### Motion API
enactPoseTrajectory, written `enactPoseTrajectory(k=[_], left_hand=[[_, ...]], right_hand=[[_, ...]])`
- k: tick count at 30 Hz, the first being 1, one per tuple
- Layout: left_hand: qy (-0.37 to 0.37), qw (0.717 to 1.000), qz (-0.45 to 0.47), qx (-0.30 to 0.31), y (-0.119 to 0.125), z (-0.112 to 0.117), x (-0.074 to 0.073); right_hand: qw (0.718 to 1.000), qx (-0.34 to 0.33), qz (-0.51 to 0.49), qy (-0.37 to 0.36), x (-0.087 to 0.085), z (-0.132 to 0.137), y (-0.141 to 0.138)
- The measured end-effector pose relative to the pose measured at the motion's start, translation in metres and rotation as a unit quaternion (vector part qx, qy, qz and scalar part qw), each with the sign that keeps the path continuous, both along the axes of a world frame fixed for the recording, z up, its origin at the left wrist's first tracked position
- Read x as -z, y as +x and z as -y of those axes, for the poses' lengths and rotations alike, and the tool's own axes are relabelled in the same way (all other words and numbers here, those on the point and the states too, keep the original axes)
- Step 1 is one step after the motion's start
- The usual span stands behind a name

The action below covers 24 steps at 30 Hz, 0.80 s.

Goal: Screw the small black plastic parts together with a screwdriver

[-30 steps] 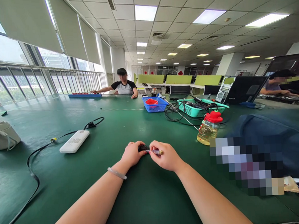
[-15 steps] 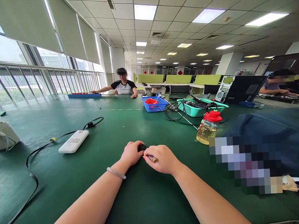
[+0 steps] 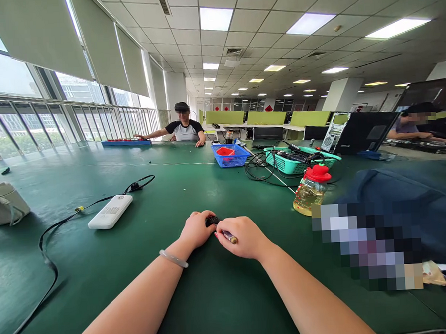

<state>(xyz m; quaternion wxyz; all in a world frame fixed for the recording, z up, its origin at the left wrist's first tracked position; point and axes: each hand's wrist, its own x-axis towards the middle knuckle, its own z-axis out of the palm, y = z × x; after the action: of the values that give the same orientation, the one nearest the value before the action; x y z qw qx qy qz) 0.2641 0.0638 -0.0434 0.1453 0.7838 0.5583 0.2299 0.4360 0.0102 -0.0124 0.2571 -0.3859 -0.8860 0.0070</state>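
Note:
My left hand [image 3: 196,229], with a pale bangle on its wrist, is closed on a small black part [image 3: 211,220] at the middle of the green table [image 3: 215,297]. Its thumb and fingers hide much of the part, so I cannot tell its kind. Close on the right, my right hand [image 3: 243,235] grips a slim screwdriver [image 3: 229,236] whose gold-coloured end sticks out toward me. The tool slants toward the black part. Fingers cover its tip, and I cannot make out whether it touches the part.
Left of my hands lie a white power bank [image 3: 111,211] and a black cable [image 3: 48,248]. A red-lidded bottle [image 3: 309,195] and a dark blue bag [image 3: 408,212] are on the right. Farther back are a blue basket [image 3: 231,160], a green basket [image 3: 288,165] and a seated person [image 3: 185,129].
The screwdriver's outer end has shifted slightly right and toward me, along with my right fingers. My left hand stays around the black part.

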Motion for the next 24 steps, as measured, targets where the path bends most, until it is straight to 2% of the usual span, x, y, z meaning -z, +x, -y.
enactPoseTrajectory(k=[15, 24], left_hand=[[-0.002, 1.000, 0.004, -0.002, -0.0004, -0.0005, 0.0010], [-0.006, 1.000, 0.002, 0.000, -0.0004, -0.0022, 0.0021]], right_hand=[[1.000, 0.015, -0.012, 0.002, 0.0032, -0.0014, -0.0014], [0.999, 0.011, 0.024, 0.025, 0.0046, 0.0000, -0.0063]])
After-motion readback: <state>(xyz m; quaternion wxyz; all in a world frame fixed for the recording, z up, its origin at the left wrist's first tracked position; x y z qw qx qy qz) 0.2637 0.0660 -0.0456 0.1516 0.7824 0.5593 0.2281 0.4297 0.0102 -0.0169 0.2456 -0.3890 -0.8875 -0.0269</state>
